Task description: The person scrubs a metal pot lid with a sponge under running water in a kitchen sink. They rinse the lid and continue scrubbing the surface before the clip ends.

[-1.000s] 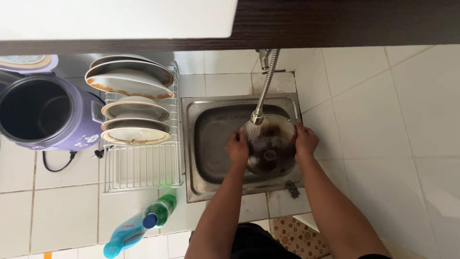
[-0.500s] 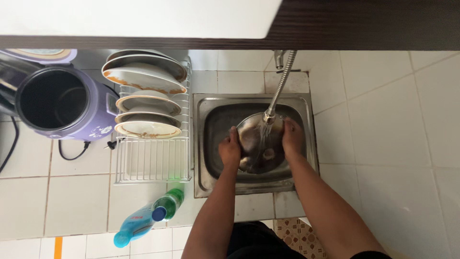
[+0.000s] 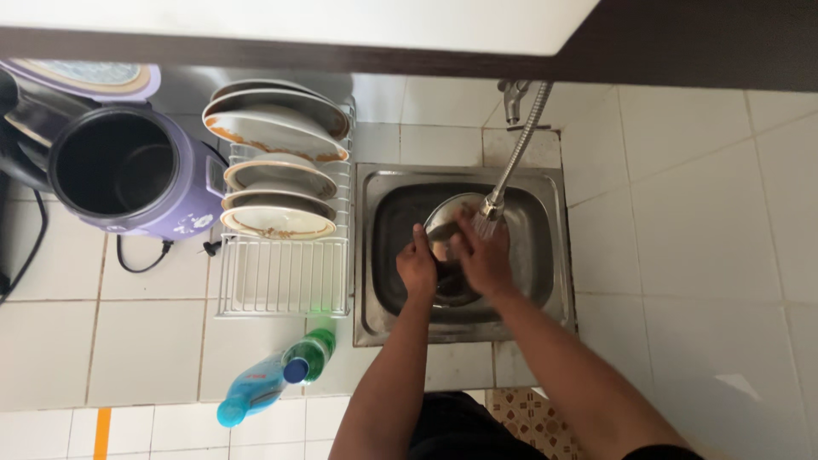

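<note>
In the small steel sink [image 3: 545, 264] sits a round metal pan [image 3: 445, 223], tilted under the spray head of a flexible tap hose [image 3: 511, 166]. My left hand [image 3: 417, 269] grips the pan's left rim. Over the pan's inside lies my right hand [image 3: 482, 255], fingers spread flat against it, just beneath the spray head. I cannot tell whether the right hand holds a sponge. Both forearms reach up from the bottom of the view.
A white wire dish rack [image 3: 285, 264] with several plates stands left of the sink. Farther left stands a purple rice cooker [image 3: 128, 170], lid open. A green bottle [image 3: 308, 355] and a blue bottle [image 3: 252, 388] lie on the tiled counter. A dark cabinet edge [image 3: 341, 55] overhangs.
My right hand has shifted from the pan's right rim to its inside. The view has moved so the sink sits more to the right.
</note>
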